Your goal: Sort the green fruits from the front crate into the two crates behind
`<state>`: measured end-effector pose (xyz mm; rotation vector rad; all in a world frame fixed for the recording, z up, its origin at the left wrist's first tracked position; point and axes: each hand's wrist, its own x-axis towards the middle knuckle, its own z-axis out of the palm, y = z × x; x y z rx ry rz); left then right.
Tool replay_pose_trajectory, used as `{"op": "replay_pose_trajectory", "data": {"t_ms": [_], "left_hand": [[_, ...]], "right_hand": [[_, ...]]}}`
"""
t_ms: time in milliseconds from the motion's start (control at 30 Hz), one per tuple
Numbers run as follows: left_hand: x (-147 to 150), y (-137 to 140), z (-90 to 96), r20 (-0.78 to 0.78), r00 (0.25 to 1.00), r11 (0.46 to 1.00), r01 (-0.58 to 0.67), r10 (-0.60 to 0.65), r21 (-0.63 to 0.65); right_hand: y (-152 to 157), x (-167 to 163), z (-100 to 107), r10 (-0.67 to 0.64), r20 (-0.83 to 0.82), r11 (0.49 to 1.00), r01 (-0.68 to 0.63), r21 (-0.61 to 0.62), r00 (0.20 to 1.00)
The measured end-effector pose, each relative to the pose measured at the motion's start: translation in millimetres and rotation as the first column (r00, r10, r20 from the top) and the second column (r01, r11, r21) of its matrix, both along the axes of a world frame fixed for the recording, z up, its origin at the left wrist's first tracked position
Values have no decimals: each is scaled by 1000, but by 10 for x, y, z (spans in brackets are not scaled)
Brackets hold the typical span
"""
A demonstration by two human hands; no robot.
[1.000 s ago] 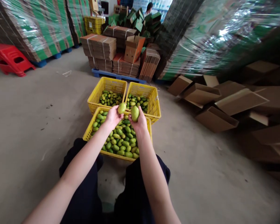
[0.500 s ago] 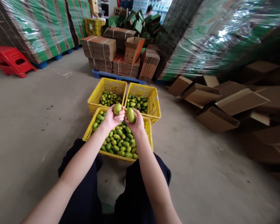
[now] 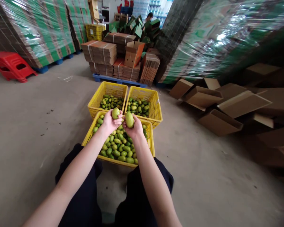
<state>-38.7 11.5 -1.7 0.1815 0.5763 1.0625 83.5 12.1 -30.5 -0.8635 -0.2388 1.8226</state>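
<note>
My left hand [image 3: 110,122] is closed around a round green fruit [image 3: 115,113], held up with its top facing me. Close beside it, my right hand [image 3: 135,128] grips an oval green fruit [image 3: 129,120]. Both hands are above the far part of the near yellow crate [image 3: 152,142], which holds many green oval fruits [image 3: 117,141]. Behind it stand the far left yellow crate [image 3: 94,102] and the far right yellow crate [image 3: 158,107], each partly filled with similar green fruits. My forearms and hands hide part of the near crate.
Bundled flat cartons [image 3: 100,52] sit on a blue pallet [image 3: 109,78] beyond the crates. Open cardboard boxes [image 3: 220,121] lie piled at right. A red stool [image 3: 11,66] stands at left, near wrapped pallet stacks [image 3: 47,34]. A person [image 3: 149,16] is far back.
Both hands, still holding their fruits, appear slightly lower and further left in the picture. The view has tilted a little, so the crates and background have shifted slightly too.
</note>
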Motion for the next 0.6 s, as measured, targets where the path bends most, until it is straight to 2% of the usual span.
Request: {"op": "replay_pose_trajectory", "data": {"t_ms": [133, 233, 367, 467, 533, 600], "left_hand": [[40, 0, -19, -88, 996, 999, -5, 8, 35], [91, -15, -38, -98, 995, 999, -16, 21, 46], [148, 7, -145, -124, 992, 997, 6, 4, 77], [168, -48, -355, -271, 957, 984, 137, -101, 116], [155, -212, -567, -348, 918, 958, 251, -190, 140], [107, -488, -821, -310, 942, 957, 201, -130, 208]], "right_hand": [[-2, 46, 21, 12, 9, 999, -13, 40, 1000], [-13, 81, 44, -3, -20, 999, 4, 33, 1000], [-27, 199, 75, -51, -58, 998, 54, 46, 997], [-49, 321, 102, -99, -43, 993, 101, 61, 994], [-81, 393, 121, -112, -31, 992, 114, 49, 993], [-129, 457, 132, -93, -10, 996, 93, 17, 996]]}}
